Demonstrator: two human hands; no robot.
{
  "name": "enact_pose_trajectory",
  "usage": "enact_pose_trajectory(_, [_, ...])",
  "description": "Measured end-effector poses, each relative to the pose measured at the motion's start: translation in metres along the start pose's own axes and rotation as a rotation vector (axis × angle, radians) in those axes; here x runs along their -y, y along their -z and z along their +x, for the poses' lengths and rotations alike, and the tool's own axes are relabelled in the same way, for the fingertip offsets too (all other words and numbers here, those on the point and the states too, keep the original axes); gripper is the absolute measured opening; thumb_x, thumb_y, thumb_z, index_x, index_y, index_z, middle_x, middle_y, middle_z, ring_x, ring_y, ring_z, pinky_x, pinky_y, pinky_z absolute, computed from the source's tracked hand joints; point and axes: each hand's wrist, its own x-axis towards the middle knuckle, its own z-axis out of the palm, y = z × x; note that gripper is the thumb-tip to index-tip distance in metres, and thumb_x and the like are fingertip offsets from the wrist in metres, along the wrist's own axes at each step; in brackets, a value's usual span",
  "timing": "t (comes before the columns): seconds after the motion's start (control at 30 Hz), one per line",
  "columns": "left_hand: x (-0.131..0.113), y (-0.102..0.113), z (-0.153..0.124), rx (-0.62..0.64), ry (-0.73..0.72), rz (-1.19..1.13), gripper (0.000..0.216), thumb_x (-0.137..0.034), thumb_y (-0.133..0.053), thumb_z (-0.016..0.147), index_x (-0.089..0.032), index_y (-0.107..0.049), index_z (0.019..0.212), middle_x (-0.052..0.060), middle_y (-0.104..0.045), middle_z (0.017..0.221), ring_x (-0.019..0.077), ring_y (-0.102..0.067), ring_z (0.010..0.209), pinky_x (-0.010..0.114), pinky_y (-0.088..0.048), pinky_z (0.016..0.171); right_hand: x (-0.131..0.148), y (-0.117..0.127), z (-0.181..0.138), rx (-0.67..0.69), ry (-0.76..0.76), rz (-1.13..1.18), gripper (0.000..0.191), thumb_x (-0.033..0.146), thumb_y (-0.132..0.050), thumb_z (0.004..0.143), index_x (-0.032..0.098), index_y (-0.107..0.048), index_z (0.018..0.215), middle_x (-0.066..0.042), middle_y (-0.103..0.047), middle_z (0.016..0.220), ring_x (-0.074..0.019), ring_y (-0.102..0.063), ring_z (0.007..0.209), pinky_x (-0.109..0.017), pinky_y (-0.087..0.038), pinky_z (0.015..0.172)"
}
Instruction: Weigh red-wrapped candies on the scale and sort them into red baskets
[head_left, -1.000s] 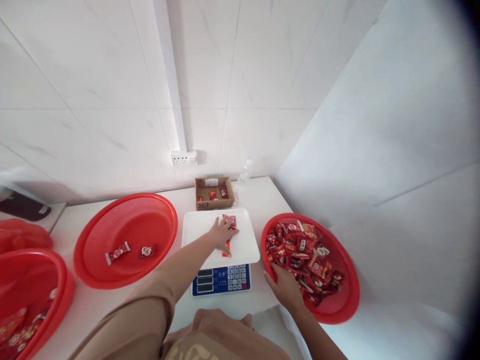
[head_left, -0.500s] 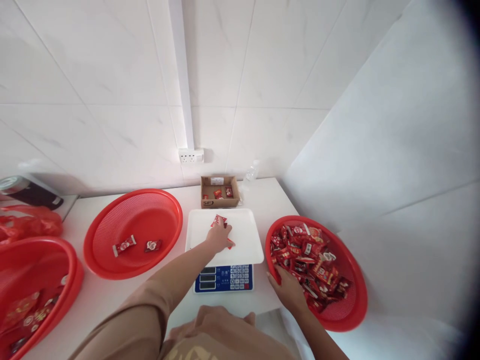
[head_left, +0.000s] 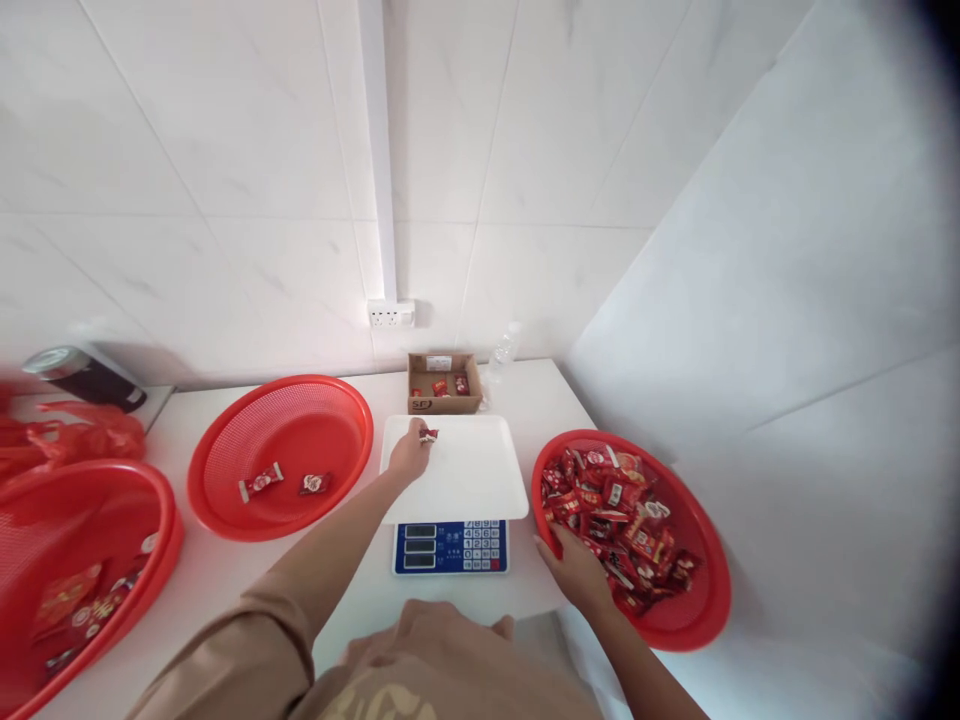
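My left hand (head_left: 410,455) is closed on a small red wrapped packet (head_left: 428,436) over the left part of the white weighing pan (head_left: 472,475). Below the pan shows the blue keypad of the digital scale (head_left: 451,547). My right hand (head_left: 576,570) grips the near left rim of a red plastic basket (head_left: 705,610), its fingers over the edge. That basket holds many red wrapped packets (head_left: 611,510). Left of the scale, a second red basket (head_left: 285,405) contains two loose packets.
A small cardboard box (head_left: 444,404) with a few packets stands behind the scale, beside a clear bottle (head_left: 507,345). Another red basket (head_left: 161,490) with packets is at the left, near a red plastic bag (head_left: 90,435) and a dark cylinder (head_left: 94,380). Walls rise behind and to the right.
My left hand has moved left across the pan, with the packet that lay there now in its fingers. My right hand stays on the basket rim. The view has shifted slightly.
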Motion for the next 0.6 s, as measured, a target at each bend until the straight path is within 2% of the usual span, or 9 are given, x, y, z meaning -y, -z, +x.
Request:
enact_pose_trajectory(0.1, [0.002, 0.016, -0.009, -0.008, 0.052, -0.320, 0.035, -0.025, -0.051, 0.084, -0.026, -0.039, 0.116, 0.005, -0.060, 0.109, 0.0117, -0.060, 0.075, 0.024, -0.048, 0.062, -0.002, -0.002, 0.000, -0.015, 0.018, 0.016, 0.052, 0.048, -0.039, 0.084, 0.013, -0.057, 0.117, -0.015, -0.063, 0.118, -0.0253, -0.058, 0.109, -0.034, -0.042, 0.093])
enact_pose_trajectory(0.23, [0.007, 0.045, -0.030, 0.007, 0.114, -0.673, 0.026, -0.027, -0.061, 0.078, -0.023, -0.051, 0.102, -0.001, -0.062, 0.084, 0.0071, -0.059, 0.061, 0.019, -0.047, 0.056, -0.006, -0.005, 0.002, -0.029, 0.009, 0.019, 0.052, 0.049, -0.040, 0.083, 0.013, -0.058, 0.117, -0.015, -0.062, 0.119, -0.0261, -0.058, 0.110, -0.036, -0.043, 0.093])
enact_pose_trajectory(0.33, [0.012, 0.072, -0.048, -0.054, 0.147, -0.869, 0.021, -0.026, -0.065, 0.077, -0.023, -0.054, 0.094, -0.003, -0.059, 0.071, 0.0061, -0.058, 0.057, 0.016, -0.046, 0.052, -0.009, -0.009, 0.003, -0.046, 0.016, 0.024, 0.053, 0.050, -0.041, 0.083, 0.014, -0.058, 0.116, -0.015, -0.063, 0.118, -0.0266, -0.059, 0.108, -0.036, -0.044, 0.092])
enact_pose_trajectory(0.5, [0.023, 0.113, -0.074, -0.221, 0.161, -1.043, 0.015, -0.021, -0.063, 0.078, -0.022, -0.056, 0.091, -0.003, -0.061, 0.074, 0.0056, -0.059, 0.058, 0.014, -0.049, 0.052, -0.012, -0.012, 0.005, -0.056, 0.033, 0.020, 0.053, 0.052, -0.041, 0.082, 0.014, -0.059, 0.114, -0.015, -0.063, 0.117, -0.0266, -0.059, 0.109, -0.036, -0.043, 0.091])
enact_pose_trajectory(0.6, [0.026, 0.130, -0.082, -0.367, 0.153, -0.990, 0.020, -0.025, -0.062, 0.080, -0.023, -0.057, 0.099, -0.001, -0.063, 0.083, 0.0104, -0.064, 0.069, 0.023, -0.055, 0.062, -0.010, -0.009, 0.005, -0.040, 0.026, 0.007, 0.054, 0.052, -0.040, 0.082, 0.013, -0.058, 0.115, -0.015, -0.063, 0.118, -0.0264, -0.058, 0.110, -0.035, -0.042, 0.093])
